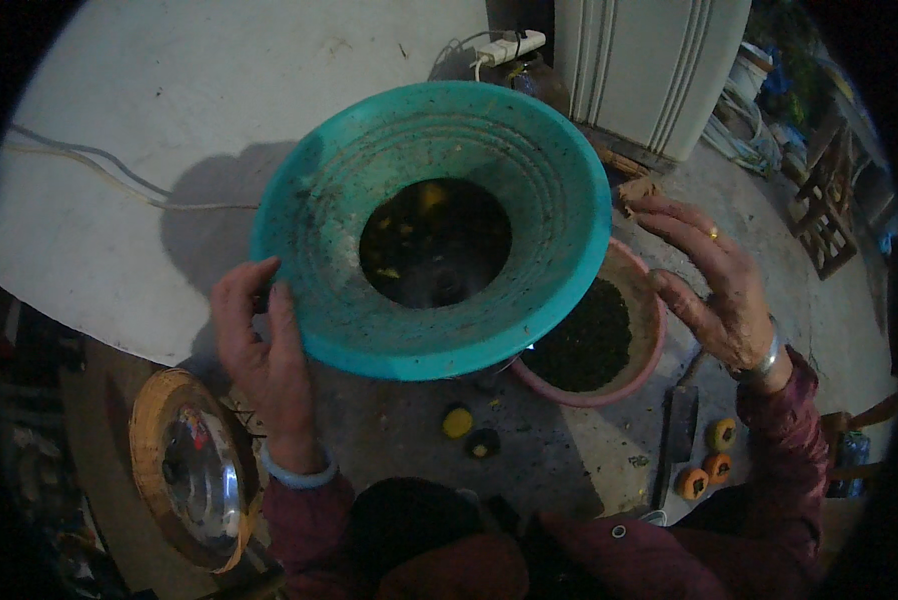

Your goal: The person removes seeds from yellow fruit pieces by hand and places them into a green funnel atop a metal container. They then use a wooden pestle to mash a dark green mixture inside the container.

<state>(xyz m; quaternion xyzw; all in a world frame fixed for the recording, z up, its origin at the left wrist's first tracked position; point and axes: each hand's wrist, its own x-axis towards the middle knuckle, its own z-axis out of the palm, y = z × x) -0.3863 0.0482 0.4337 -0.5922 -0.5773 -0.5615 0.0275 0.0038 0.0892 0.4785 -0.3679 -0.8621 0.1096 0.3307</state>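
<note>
In front of me stands a wide teal plastic hopper (pixel 434 352) shaped like a funnel, its inner wall smeared with dirt. Dark matter with yellowish bits (pixel 435 244) shows in its round central opening. My left hand (pixel 269 352) is at the hopper's left rim, thumb and fingers apart, fingertips overlapping the edge; whether they press on it is unclear. On the other side my right hand (pixel 719 300) hangs in the air, fingers spread and holding nothing. Beneath it and to its left, a pink basin (pixel 655 330) holds dark green chopped matter (pixel 591 341), partly hidden by the hopper.
A cleaver (pixel 680 424) lies at right beside three persimmons (pixel 717 469). A yellow disc (pixel 457 422) and a dark disc (pixel 482 442) lie below the hopper. At left is a woven basket (pixel 148 435) with a shiny metal bowl or lid (pixel 205 465). Cables (pixel 133 187) and a power strip (pixel 509 49) are beyond.
</note>
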